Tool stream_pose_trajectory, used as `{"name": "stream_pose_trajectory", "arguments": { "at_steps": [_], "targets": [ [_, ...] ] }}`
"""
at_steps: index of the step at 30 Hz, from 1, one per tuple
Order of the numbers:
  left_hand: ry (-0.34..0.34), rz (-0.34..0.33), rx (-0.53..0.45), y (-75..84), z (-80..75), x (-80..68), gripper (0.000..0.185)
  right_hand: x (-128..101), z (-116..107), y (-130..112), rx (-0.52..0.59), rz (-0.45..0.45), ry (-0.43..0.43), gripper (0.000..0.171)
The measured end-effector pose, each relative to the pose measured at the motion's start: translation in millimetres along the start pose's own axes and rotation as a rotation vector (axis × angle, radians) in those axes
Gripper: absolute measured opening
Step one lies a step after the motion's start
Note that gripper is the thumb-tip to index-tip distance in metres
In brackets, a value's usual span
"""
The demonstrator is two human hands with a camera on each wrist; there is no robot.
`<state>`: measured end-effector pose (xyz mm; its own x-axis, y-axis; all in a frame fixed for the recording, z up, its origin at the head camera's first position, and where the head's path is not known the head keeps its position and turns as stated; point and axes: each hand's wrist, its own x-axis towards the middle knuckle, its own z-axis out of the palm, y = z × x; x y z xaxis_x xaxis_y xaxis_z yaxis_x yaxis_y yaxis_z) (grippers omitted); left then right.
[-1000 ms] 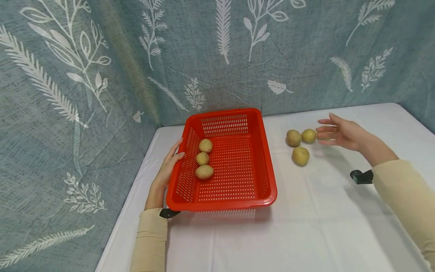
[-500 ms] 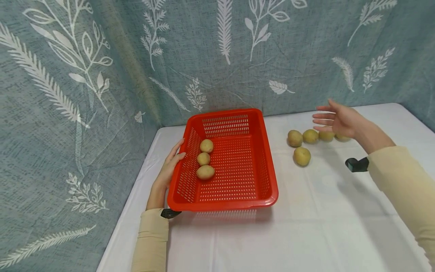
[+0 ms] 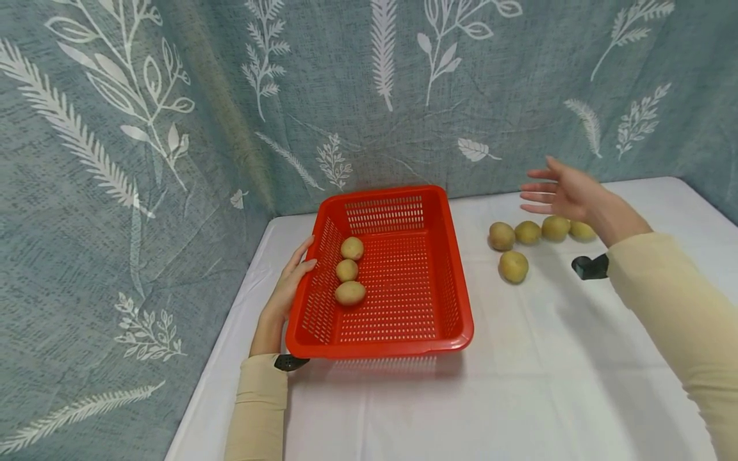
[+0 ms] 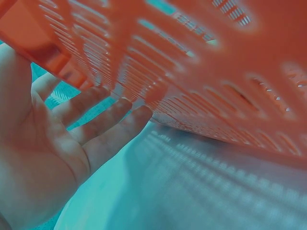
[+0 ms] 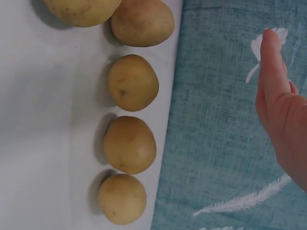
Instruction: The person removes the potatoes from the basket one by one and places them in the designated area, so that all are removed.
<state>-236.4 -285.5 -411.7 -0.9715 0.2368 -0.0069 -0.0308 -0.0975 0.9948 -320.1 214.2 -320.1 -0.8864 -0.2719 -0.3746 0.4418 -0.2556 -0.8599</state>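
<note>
My left hand [image 3: 285,288] holds the left rim of a red plastic basket [image 3: 380,349], thumb and a fingertip over the edge. In the left wrist view, the other fingers [image 4: 110,134] reach spread along the outside of its slotted wall. Three potatoes [image 3: 350,293] lie along the basket's left side. On the table to the right, several potatoes [image 3: 556,228] form a row, with one potato [image 3: 514,266] in front of it. My right hand [image 3: 567,192] hovers above that row, fingers extended and holding nothing; the right wrist view shows the hand [image 5: 283,105] apart from the potatoes.
A white cloth [image 3: 507,397] covers the table. Behind and to the left hangs a blue-green curtain [image 3: 357,96] with white leaf prints, close to the table's back edge. A dark wrist device [image 3: 590,267] sits at the right cuff.
The right hand has risen from beside the potato row and drifted left, uncovering the potatoes at the row's right end. The left hand stays at the basket's rim.
</note>
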Motion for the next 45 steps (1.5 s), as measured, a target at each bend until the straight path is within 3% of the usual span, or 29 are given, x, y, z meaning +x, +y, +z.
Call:
{"name": "stream_pose_trajectory", "arguments": {
  "at_steps": [11, 22, 35, 45],
  "targets": [
    [0.008, -0.001, 0.000, -1.6, 0.5, -0.1, 0.054, 7, 21, -6, -0.053, -0.018, -0.021, 0.075],
    [0.013, 0.009, -0.009, -2.5, -1.1, 0.0, 0.054, 13, 56, -15, -0.136, -0.037, -0.050, 0.070],
    [0.011, 0.002, -0.011, -1.0, -0.8, 1.5, 0.053, 27, 91, -10, -0.192, -0.055, -0.049, 0.067],
    [0.000, 0.034, 0.003, -3.9, -2.8, 1.7, 0.054, 38, 119, -7, -0.193, -0.040, -0.046, 0.065]
  ]
}}
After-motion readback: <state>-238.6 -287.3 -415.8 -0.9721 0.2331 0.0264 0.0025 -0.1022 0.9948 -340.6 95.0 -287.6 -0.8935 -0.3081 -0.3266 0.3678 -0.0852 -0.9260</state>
